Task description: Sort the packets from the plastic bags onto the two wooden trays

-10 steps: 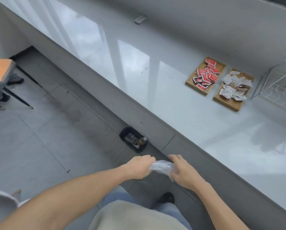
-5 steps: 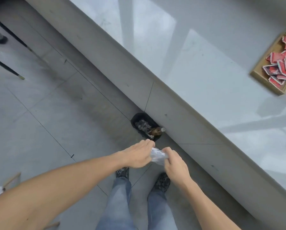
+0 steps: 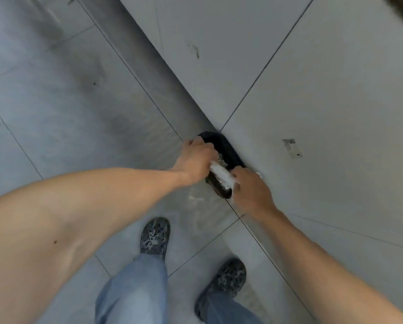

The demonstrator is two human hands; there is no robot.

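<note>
A: Where is the plastic bag (image 3: pixel 222 176) at this moment?

B: Crumpled into a whitish, crinkly roll, stretched between the two hands right above a small black bin (image 3: pixel 224 148) that sits on the floor against the grey tiled wall (image 3: pixel 312 90). The left hand (image 3: pixel 194 160) is curled round one end, the right hand (image 3: pixel 250 188) pinches the other. Neither tray nor any packet shows here.

A: What might go wrong?

B: The film looks thin and springy. Released loosely, it could puff open again and slide off the rim onto the floor (image 3: pixel 67 101), since the bin's mouth appears narrow and already holds something. And if a packet is still folded inside the wad, it would be thrown away unsorted; the frame is too blurred to tell.

A: And the surroundings?

B: Smooth matt tiles with dark joints, scuffed near the skirting. The person's speckled shoes (image 3: pixel 155 237) stand just behind the bin, close enough to knock it.
</note>
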